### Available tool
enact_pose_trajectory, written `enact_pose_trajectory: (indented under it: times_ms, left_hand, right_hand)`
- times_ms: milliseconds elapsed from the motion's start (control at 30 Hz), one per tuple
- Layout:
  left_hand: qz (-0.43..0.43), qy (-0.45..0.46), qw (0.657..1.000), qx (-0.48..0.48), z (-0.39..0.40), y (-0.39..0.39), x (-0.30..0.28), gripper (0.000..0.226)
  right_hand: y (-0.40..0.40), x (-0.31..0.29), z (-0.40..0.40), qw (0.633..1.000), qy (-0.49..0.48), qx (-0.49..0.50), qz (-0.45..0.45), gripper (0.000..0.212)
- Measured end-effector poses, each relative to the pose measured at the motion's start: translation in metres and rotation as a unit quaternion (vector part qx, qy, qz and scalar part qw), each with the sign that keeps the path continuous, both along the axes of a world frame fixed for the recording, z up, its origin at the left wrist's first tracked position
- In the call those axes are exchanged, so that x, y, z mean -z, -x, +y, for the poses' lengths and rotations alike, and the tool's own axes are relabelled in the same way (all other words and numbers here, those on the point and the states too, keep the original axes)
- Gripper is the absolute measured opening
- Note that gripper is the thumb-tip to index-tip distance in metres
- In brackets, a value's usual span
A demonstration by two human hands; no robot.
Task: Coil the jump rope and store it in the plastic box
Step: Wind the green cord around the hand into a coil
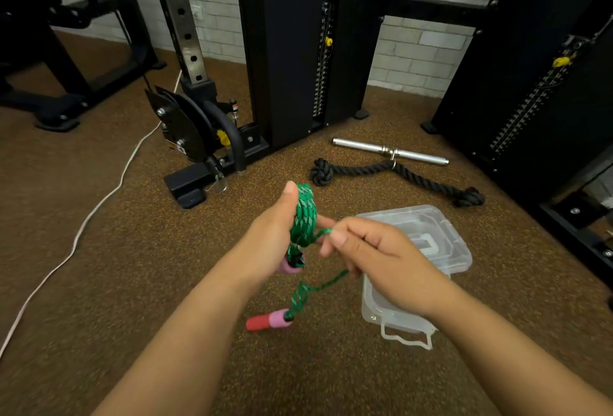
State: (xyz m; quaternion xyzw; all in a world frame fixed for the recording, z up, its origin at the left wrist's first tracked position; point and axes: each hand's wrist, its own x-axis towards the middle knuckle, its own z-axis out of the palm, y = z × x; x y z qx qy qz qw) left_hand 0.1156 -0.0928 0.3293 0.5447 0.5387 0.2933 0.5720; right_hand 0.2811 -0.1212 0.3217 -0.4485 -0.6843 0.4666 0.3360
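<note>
My left hand [270, 239] grips a bundle of green jump rope [303, 216] wound in several loops, with one pink handle poking out below the palm. My right hand [368, 249] pinches the free strand just right of the bundle. The strand runs down from there to the second handle [268, 321], red and pink, which hangs low over the floor. The clear plastic box [374, 311] sits on the floor under my right wrist, with its clear lid [431, 226] lying against its far side.
Brown speckled gym floor all around. A black knotted triceps rope [398, 176] and a chrome bar [389, 151] lie beyond the box. Black cable-machine columns stand behind and to the right, a pulley base [195, 147] at the left. A white cord [83, 226] crosses the floor at left.
</note>
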Motion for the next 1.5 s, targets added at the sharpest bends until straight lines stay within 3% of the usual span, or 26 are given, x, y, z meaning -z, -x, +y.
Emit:
enact_pose_trajectory:
  times_ms: [67, 167, 233, 333, 633, 833, 1000, 1200, 1333, 1400, 1500]
  left_hand:
    - [0.015, -0.005, 0.998, 0.054, -0.001, 0.001, 0.003, 0.058]
    - [0.047, 0.006, 0.982, 0.185, 0.000, 0.005, 0.008, 0.082]
    - [0.052, 0.030, 0.968, 0.244, -0.002, 0.006, 0.007, 0.072]
    - [-0.034, 0.077, 0.958, 0.276, -0.005, 0.003, 0.001, 0.043]
    - [-0.264, 0.087, 0.950, 0.140, 0.001, 0.001, 0.003, 0.031]
    - [-0.370, 0.084, 0.925, 0.012, 0.009, 0.004, 0.001, 0.045]
    - [-0.391, 0.079, 0.917, -0.010, 0.008, 0.001, -0.003, 0.060]
    - [-0.304, 0.057, 0.951, -0.016, 0.008, -0.003, -0.001, 0.067]
    - [-0.057, -0.016, 0.998, 0.008, 0.004, -0.004, 0.002, 0.070]
    - [0.062, -0.028, 0.997, 0.028, 0.000, -0.003, 0.006, 0.076]
    - [0.133, -0.029, 0.989, 0.051, -0.005, -0.004, 0.009, 0.078]
  right_hand:
    - [-0.006, -0.002, 0.005, 0.999, 0.002, 0.026, 0.021, 0.024]
    - [-0.015, -0.004, 0.012, 0.997, 0.000, 0.069, 0.038, 0.023]
    - [-0.021, -0.006, 0.017, 0.994, -0.003, 0.104, 0.045, 0.022]
    - [-0.025, -0.004, 0.021, 0.989, -0.007, 0.139, 0.050, 0.021]
    - [-0.024, 0.021, 0.022, 0.989, 0.042, 0.140, 0.039, 0.040]
    - [-0.026, 0.033, 0.018, 0.989, 0.083, 0.121, -0.005, 0.031]
    - [-0.018, 0.039, 0.009, 0.993, 0.066, 0.072, -0.070, 0.031]
    - [-0.010, 0.029, 0.003, 0.994, 0.043, 0.023, -0.101, 0.027]
    - [-0.008, 0.020, -0.001, 0.994, 0.030, 0.002, -0.100, 0.027]
    - [-0.008, 0.014, -0.002, 0.996, 0.033, -0.004, -0.082, 0.026]
    - [-0.010, 0.007, 0.000, 0.999, 0.031, 0.006, -0.030, 0.024]
